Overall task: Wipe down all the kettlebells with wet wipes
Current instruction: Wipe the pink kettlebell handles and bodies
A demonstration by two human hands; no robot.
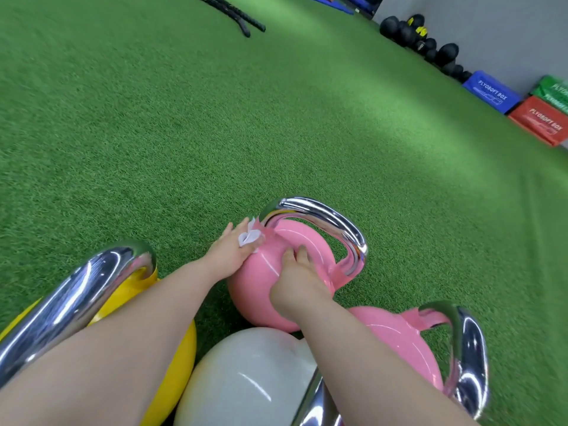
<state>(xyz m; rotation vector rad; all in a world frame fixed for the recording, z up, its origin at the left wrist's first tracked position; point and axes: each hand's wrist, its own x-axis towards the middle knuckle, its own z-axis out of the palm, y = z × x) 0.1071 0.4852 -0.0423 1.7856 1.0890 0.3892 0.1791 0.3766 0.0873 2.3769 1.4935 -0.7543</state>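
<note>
Green turf [153, 118] (grey wall [491, 20] behind), hands on pink kettlebell [261, 281]

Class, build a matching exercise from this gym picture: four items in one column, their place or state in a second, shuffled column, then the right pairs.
Items
1. white wet wipe
2. yellow kettlebell with chrome handle
3. blue foam plyo box
4. right hand

Places or states
A. by the grey wall, far right
B. resting on top of the pink kettlebell with chrome handle
C. at the lower left, partly behind the left forearm
D. pressed under the left hand against the pink kettlebell's side

Pairs: 1-D, 2-C, 3-A, 4-B
</note>
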